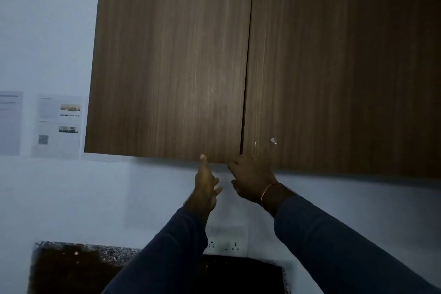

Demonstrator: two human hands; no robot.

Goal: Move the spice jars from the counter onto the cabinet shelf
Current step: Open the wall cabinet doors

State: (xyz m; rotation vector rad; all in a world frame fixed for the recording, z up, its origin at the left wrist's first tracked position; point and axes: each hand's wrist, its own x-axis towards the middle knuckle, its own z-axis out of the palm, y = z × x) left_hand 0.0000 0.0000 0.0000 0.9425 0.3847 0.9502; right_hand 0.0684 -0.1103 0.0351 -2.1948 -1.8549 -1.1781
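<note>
I am at the opening step: the cabinet (262, 59) is shut, so the shelf behind its doors is hidden, and no spice jars show anywhere in view. They are presumably down on the desk (81, 249), whose speckled far edge peeks in at the bottom left. My left hand (205, 182) reaches up with one straight finger touching the lower edge of the left door (167, 67) just left of the seam, and the other fingers hang released. My right hand (253, 178) sits just right of the seam at the lower edge of the right door (334, 79). Its fingers bend toward that edge, but I cannot tell whether they have hooked under it or hold anything. I see no handles, so I judge the next move calls for getting fingertips beneath each bottom edge and pulling the doors out toward me, apart from the seam. The left door has bare wall (47, 31) to swing over, with papers (57, 125) pinned flat there. The right door's far side runs out of view.
</note>
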